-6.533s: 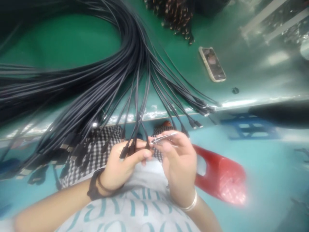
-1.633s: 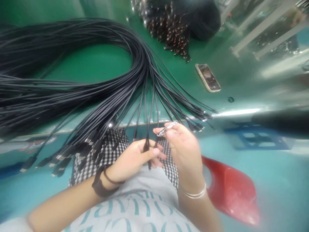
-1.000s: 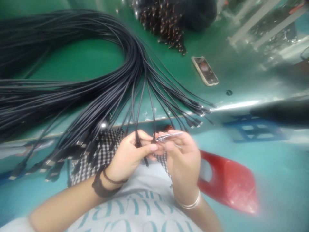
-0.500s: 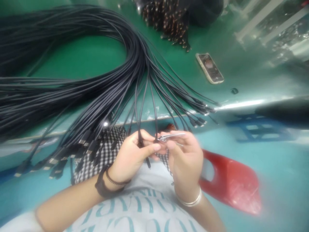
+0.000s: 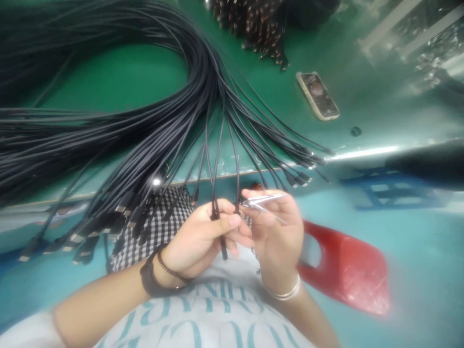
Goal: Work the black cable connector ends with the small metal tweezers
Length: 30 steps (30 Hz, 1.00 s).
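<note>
My left hand (image 5: 206,232) is closed around the ends of a few black cables (image 5: 214,209), the thumb pressing them against the fingers. One dark connector (image 5: 224,249) pokes out below the thumb. Beside it, another cable end (image 5: 237,205) comes down at my left fingertips. My right hand (image 5: 277,232) is shut on a small silver tool that looks like a nail clipper (image 5: 266,199). Its two arms spread apart toward the palm, and its narrow end is at that cable end; whether they touch I cannot tell.
A large looped bundle of black cables (image 5: 203,72) lies on the green table (image 5: 145,72), connectors hanging over the front edge. Behind it is a pile of copper-tipped ends (image 5: 253,29). A phone (image 5: 319,96) lies right. A red plastic stool (image 5: 358,270) and blue crate (image 5: 384,188) stand below.
The clipper's arms, close together before, now stand apart in my right hand. My left fingers have shifted a little on the cables, which are still held. The camera view has moved slightly.
</note>
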Available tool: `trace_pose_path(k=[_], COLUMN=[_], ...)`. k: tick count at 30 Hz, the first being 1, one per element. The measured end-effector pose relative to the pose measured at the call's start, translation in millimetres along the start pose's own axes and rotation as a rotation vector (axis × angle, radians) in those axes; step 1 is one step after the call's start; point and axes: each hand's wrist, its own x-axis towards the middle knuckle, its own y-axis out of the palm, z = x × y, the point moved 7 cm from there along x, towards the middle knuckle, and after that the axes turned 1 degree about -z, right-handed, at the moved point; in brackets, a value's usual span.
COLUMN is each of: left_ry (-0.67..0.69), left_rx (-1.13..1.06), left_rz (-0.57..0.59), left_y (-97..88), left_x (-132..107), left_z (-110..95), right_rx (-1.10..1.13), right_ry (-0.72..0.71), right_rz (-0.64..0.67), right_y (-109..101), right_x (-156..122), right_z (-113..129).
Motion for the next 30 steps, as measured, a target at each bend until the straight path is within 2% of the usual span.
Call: trace_pose_path(k=[4, 7, 15, 20, 30], left_ry=[-0.101, -0.123, -0.137, -0.142, -0.159], left_rx=[-0.103, -0.129, -0.178, -0.187, -0.213], left_rz=[0.032, 0.058, 0.081, 0.096, 0.117], left_y=[2.1, 3.1, 4.5, 4.7, 6.0], left_x=[-3, -4, -5, -4, -4], left_z=[3, 3, 3, 3, 4], right_rx=[-0.160, -0.290, -0.284, -0.283, -0.136], right_ry=[-0.206, -0.279, -0.221, -0.181, -0.043], right_rz=[-0.020, -0.036, 0.040, 0.021, -0.013], right_y=[-3, -4, -6, -7, -8], right_x=[-1, -2, 0, 0, 3], right_z=[15, 21, 12, 9, -4])
